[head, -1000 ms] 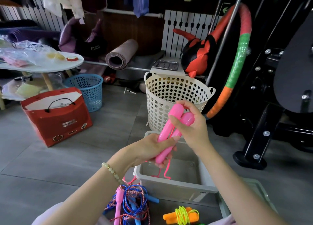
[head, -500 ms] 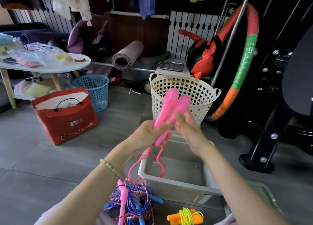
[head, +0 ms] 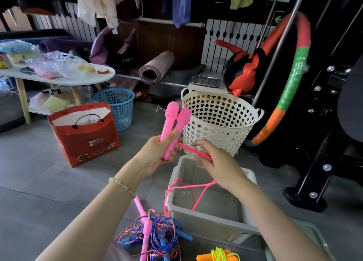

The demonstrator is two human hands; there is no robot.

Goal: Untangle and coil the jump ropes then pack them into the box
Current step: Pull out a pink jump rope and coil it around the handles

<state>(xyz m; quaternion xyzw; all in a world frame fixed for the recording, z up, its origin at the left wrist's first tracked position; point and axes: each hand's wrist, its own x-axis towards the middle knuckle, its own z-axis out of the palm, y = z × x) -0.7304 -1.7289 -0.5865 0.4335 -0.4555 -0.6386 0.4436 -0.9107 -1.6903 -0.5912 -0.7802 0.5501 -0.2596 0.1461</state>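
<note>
Pink jump rope [head: 193, 151], handles gripped in left hand [head: 157, 154], cord pinched by right hand [head: 218, 164], above box [head: 206, 221]

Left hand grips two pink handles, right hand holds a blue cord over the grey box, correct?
No: the head view shows the cord is pink, not blue. The left hand grips two pink handles, the right hand holds it over the grey box.

pink rope [head: 173, 129]: handles upright, cord hangs over grey box [head: 212, 224] | tangled ropes [head: 161, 235] beside box
</note>
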